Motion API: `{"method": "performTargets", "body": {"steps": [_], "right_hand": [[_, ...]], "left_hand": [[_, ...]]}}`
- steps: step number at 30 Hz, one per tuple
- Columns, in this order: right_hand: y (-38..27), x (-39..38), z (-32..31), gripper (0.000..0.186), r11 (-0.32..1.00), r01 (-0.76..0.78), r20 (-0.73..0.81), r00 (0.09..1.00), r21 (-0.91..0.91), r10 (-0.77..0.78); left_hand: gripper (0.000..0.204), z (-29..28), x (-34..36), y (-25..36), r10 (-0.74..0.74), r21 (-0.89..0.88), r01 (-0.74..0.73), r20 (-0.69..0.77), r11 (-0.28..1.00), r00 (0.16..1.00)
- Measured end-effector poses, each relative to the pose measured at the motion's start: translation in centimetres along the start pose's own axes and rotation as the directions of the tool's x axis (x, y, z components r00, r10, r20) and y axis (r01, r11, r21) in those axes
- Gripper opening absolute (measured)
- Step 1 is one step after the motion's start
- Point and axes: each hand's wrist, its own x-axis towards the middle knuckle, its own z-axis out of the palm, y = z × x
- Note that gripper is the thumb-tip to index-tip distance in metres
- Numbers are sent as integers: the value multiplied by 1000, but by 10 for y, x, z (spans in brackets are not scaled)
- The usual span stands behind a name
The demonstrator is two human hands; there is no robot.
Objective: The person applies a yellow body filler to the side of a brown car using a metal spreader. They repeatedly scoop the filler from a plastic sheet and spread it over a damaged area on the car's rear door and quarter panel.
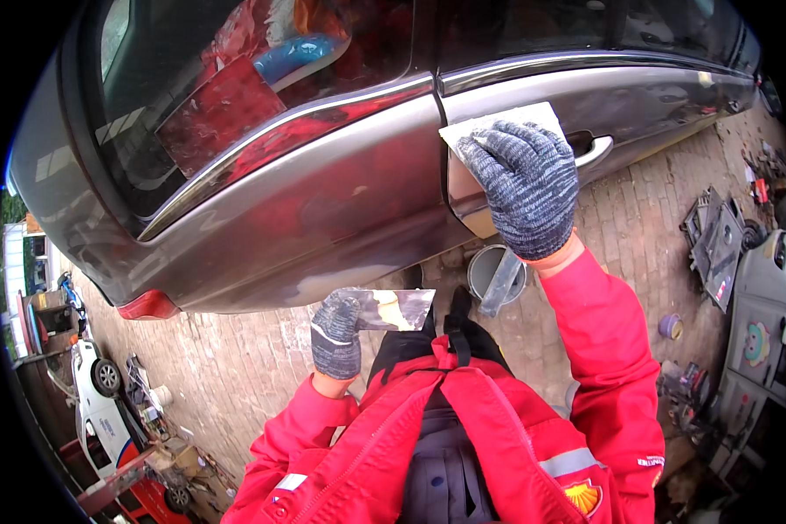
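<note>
My left hand (pixel 337 332), in a grey knit glove, grips a flat metal scraper (pixel 417 304) in front of my body. A dab of yellowish putty (pixel 386 307) lies on its blade. My right hand (pixel 533 183), gloved the same way, is closed on a thin, pale, square-edged spreader (pixel 540 113). It holds this against the side of the grey car (pixel 306 210), just behind the silver door handle (pixel 596 152). My fingers lie over much of the spreader, so its lower edge is hidden. Lighter, dull patches mark the car's paint.
Below the car's side, a grey bucket (pixel 474 278) stands on the brick paving (pixel 227 367), with a flat grey strip (pixel 501 286) across it. A purple-sided can (pixel 670 327) sits farther right. Car parts (pixel 716 249) and a white van (pixel 764 349) line the right; other vehicles stand left.
</note>
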Motion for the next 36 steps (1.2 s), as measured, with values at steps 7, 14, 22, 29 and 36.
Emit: {"method": "performTargets", "body": {"steps": [7,14,22,29,36], "right_hand": [[-11,-16,5,32,1000,-18,36,999,11,17],[-11,-11,-10,34,1000,14,98,995,14,-15],[1,31,-15,31,998,62,54,997,32,-63],[-6,33,-16,31,998,40,141,989,53,-47],[-6,21,-21,28,997,48,165,985,54,-56]], "left_hand": [[27,5,-1,-12,-116,-190,110,-16,976,993],[28,6,-1,-14,-145,-178,141,-7,974,989],[26,-2,-6,-26,-86,88,81,63,993,994],[27,-1,-4,-22,-65,106,57,75,993,995],[27,-1,-4,-34,10,145,-21,74,989,997]]}}
